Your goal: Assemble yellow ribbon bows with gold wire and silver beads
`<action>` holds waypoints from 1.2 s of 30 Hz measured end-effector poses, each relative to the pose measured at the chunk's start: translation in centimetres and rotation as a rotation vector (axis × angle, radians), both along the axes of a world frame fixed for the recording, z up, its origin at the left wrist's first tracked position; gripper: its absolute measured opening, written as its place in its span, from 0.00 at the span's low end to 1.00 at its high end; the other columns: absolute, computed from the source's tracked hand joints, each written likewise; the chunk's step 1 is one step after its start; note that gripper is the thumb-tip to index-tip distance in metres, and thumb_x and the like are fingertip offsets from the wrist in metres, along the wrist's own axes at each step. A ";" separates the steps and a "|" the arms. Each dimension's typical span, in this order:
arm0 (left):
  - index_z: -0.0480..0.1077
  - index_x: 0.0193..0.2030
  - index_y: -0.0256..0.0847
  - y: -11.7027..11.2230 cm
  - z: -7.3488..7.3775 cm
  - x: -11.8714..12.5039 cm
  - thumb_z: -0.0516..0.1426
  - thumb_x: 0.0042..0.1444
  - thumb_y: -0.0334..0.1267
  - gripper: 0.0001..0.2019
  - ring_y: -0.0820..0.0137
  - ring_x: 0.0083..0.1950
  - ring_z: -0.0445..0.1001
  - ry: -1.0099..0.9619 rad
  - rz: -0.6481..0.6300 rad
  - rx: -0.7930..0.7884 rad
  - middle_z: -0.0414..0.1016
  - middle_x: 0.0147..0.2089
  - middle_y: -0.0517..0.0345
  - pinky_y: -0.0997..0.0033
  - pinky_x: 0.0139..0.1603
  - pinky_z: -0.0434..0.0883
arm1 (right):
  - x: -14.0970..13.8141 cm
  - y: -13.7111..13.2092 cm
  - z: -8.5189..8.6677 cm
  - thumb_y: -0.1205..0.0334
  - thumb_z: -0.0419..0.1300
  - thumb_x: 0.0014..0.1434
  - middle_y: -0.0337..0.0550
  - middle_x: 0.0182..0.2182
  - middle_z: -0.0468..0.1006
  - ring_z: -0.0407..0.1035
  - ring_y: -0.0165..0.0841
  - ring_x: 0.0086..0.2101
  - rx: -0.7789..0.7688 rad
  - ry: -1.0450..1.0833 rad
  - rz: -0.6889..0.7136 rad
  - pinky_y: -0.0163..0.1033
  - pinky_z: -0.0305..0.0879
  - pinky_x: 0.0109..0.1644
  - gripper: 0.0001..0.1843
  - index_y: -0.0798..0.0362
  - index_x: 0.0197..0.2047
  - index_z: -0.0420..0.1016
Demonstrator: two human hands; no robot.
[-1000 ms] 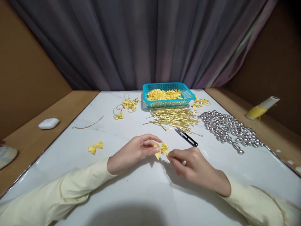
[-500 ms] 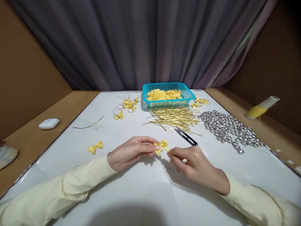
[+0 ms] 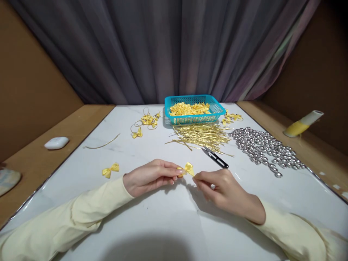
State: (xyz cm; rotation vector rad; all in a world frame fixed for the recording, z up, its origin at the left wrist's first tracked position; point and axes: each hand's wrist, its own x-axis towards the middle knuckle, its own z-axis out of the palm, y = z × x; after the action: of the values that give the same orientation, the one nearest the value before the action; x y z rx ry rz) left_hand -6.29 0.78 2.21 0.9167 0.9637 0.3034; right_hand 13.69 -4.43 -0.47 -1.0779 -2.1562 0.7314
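A small yellow ribbon bow (image 3: 189,168) is held above the white table. My left hand (image 3: 154,177) pinches its left loop between thumb and fingers. At the bow's lower right tail, my right hand (image 3: 221,188) is closed, thumb and forefinger pressed together; whether they grip only the tail or something thin as well is too small to make out. Another yellow bow (image 3: 110,170) lies flat on the table, left of my left hand. Black thread snips (image 3: 215,158) rest just beyond my right hand.
A turquoise basket (image 3: 194,119) of yellow bows stands at the back, with gold wire ties (image 3: 202,137) before it. Silver beads (image 3: 265,146) spread on the right. Bows with cords (image 3: 149,120) and a loose cord (image 3: 103,144) lie left. A white case (image 3: 56,143) sits on the left ledge.
The bow has tilted a little between my fingers, its left loop now more covered by my left thumb. My left hand has shifted slightly; my right hand is nearly still.
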 end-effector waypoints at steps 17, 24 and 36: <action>0.75 0.29 0.33 -0.7 1.4 0.4 0.61 0.45 0.38 0.09 0.77 0.25 0.61 0.165 -0.072 0.335 0.69 0.22 0.60 0.78 0.27 0.61 | 0.2 -0.1 0.5 0.74 0.47 0.54 0.35 0.13 0.67 0.59 0.23 0.16 -0.074 -0.031 0.040 0.30 0.52 0.24 0.12 0.57 0.25 0.68; 0.75 0.27 0.33 -0.6 1.3 0.2 0.61 0.44 0.38 0.09 0.76 0.25 0.62 0.195 -0.099 0.404 0.70 0.22 0.59 0.77 0.27 0.61 | 0.1 0.2 0.9 0.75 0.47 0.53 0.34 0.13 0.67 0.58 0.23 0.16 -0.106 -0.036 0.055 0.29 0.52 0.23 0.13 0.57 0.22 0.67; 0.74 0.29 0.34 -1.0 -1.1 0.8 0.62 0.45 0.34 0.05 0.79 0.29 0.61 -0.136 0.209 0.006 0.67 0.29 0.60 0.81 0.33 0.62 | 0.0 0.7 0.4 0.76 0.48 0.54 0.32 0.13 0.67 0.61 0.22 0.17 -0.128 0.080 -0.019 0.27 0.57 0.25 0.13 0.56 0.24 0.69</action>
State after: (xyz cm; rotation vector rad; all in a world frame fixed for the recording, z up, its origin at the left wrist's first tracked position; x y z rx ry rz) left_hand -5.47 -0.19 1.08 0.7910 0.9335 0.5393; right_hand 13.68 -3.68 -0.02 -1.1137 -2.0519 0.8986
